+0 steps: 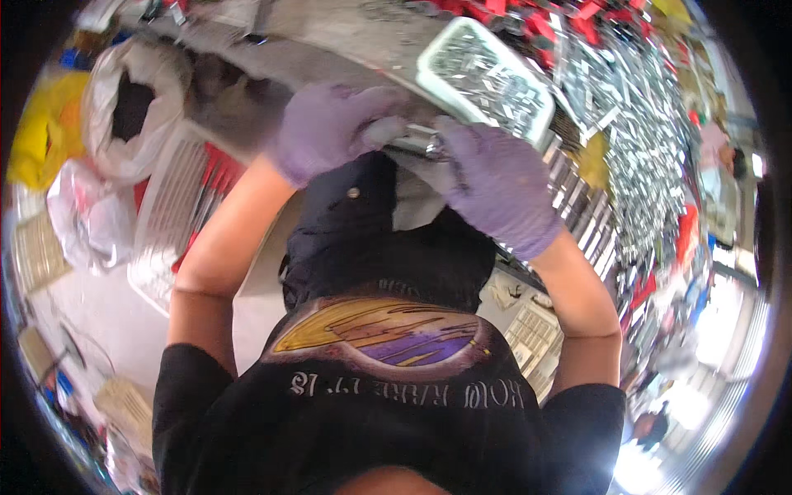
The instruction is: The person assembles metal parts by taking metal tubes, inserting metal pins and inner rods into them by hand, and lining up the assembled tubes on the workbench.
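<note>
Purple gloves cover both of my hands, which meet in front of my lap at the table edge. A small shiny metal part (421,129) sits between them; motion blur hides its exact kind. My left hand (326,132) is closed, with thumb and fingers pinched together at the part's left end. From the other side, my right hand (499,181) closes its fingertips on the right end, where a rounded metal bit (434,147) shows. The fingers hide some of the part.
A pale basin (425,70) of small metal pieces stands beyond my right hand. Piled metal strips (648,165) and red parts (586,25) cover the right side. At left are a white crate (157,214) holding red items, a white sack (169,82) and a clear bag (87,219).
</note>
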Tool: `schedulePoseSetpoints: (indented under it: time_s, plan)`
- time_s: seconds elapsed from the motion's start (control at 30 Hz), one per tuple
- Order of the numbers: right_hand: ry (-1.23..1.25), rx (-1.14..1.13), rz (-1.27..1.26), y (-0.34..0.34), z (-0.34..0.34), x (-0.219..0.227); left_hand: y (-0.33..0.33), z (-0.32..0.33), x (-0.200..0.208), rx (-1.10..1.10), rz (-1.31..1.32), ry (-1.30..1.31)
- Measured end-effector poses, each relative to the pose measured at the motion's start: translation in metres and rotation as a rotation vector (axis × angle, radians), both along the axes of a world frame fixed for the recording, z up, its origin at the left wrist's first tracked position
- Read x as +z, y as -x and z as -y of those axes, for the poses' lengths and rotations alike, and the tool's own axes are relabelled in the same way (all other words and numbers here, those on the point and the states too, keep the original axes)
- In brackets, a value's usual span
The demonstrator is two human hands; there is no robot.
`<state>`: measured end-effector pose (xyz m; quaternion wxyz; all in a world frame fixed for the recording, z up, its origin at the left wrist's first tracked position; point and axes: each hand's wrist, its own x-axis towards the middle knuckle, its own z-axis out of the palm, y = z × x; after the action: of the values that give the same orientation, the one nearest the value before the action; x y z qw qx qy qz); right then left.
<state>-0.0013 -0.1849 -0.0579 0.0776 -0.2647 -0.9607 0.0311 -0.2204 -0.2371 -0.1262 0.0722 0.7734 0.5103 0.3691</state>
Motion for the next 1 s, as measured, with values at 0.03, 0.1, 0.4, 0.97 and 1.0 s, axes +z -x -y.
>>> schedulePoseSetpoints:
  time_s: [0.03,0.1,0.4,0.97,1.0]
  plan:
    - [-0.037,0.031,0.112,0.0,0.007,0.004,-0.01,0.007,0.011,0.029,0.017,0.088]
    - [-0.068,0.086,0.259,-0.01,0.014,0.009,-0.025,0.019,0.021,0.034,0.024,0.156]
    - [-0.295,0.035,0.233,-0.136,-0.012,0.058,-0.081,0.052,0.124,-0.315,-0.273,0.281]
    - [0.041,-0.126,0.416,-0.188,-0.089,0.021,-0.094,0.097,0.179,-0.171,-0.434,0.419]
    - [-0.027,-0.313,0.445,-0.188,-0.096,0.023,-0.095,0.1,0.182,-0.156,-0.443,0.429]
